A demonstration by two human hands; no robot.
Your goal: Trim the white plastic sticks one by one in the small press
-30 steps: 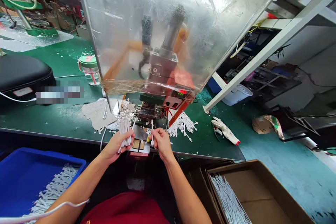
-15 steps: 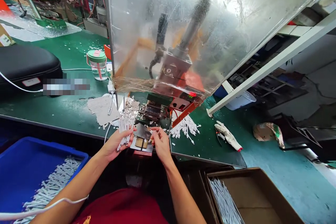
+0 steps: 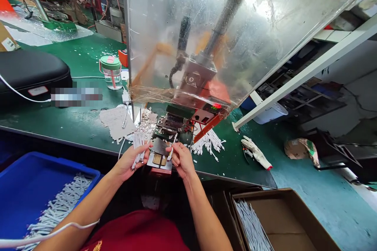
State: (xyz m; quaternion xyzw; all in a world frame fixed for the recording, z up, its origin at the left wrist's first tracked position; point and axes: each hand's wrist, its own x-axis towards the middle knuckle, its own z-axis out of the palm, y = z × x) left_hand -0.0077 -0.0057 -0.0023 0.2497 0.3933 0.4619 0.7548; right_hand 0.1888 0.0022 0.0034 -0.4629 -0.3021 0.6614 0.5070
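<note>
Left grip (image 3: 129,160) clenches white strips (image 3: 138,150), right grip (image 3: 182,160) pinches one strip (image 3: 173,146); if I slacken, they could drop

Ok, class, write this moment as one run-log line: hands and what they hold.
left hand: bundle of white strips | right hand: single white strip | between them: dark metal plate

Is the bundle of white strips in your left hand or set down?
In hand: the left hand grips the white strips, held upright.
</note>
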